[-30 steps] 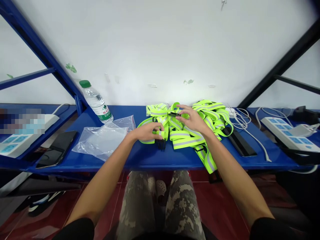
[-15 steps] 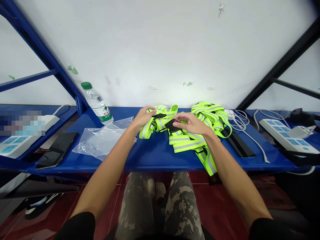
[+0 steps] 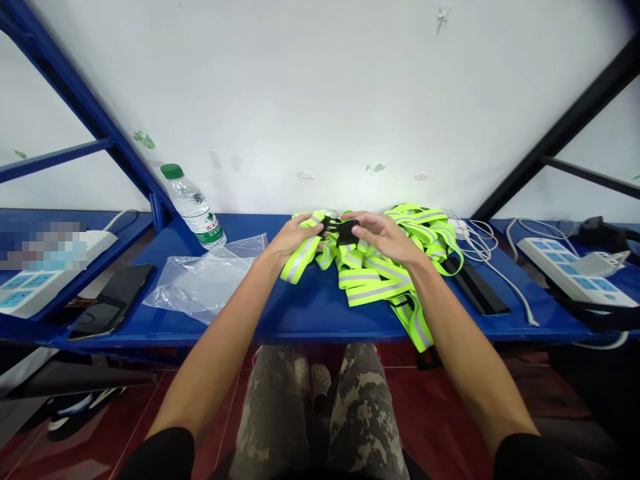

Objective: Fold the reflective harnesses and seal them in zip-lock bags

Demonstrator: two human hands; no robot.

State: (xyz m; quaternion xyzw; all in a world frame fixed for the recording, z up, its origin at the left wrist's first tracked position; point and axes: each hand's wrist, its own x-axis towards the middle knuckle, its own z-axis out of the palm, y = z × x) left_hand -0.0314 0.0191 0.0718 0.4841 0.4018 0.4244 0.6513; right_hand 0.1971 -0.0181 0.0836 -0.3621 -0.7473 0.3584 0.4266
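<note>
My left hand (image 3: pixel 295 239) and my right hand (image 3: pixel 380 235) meet above a heap of fluorescent yellow reflective straps (image 3: pixel 380 283) with grey stripes. Between the fingertips of both hands is a black plastic buckle (image 3: pixel 340 231), partly hidden by my fingers. My left hand holds the side with a short length of strap (image 3: pixel 300 260) hanging from it. My right hand pinches the other side. I cannot tell whether the two buckle halves are joined.
The straps lie on a blue metal shelf (image 3: pixel 320 320). To the left are a clear plastic bag (image 3: pixel 200 287), a water bottle (image 3: pixel 193 207) and a black phone (image 3: pixel 111 300). To the right are a black flat case (image 3: pixel 477 290), white cables (image 3: pixel 480 243) and a power strip (image 3: pixel 575 270).
My hands have moved toward each other, bringing the black buckle pieces together above the heap. The strap in my left hand has swung down and to the right.
</note>
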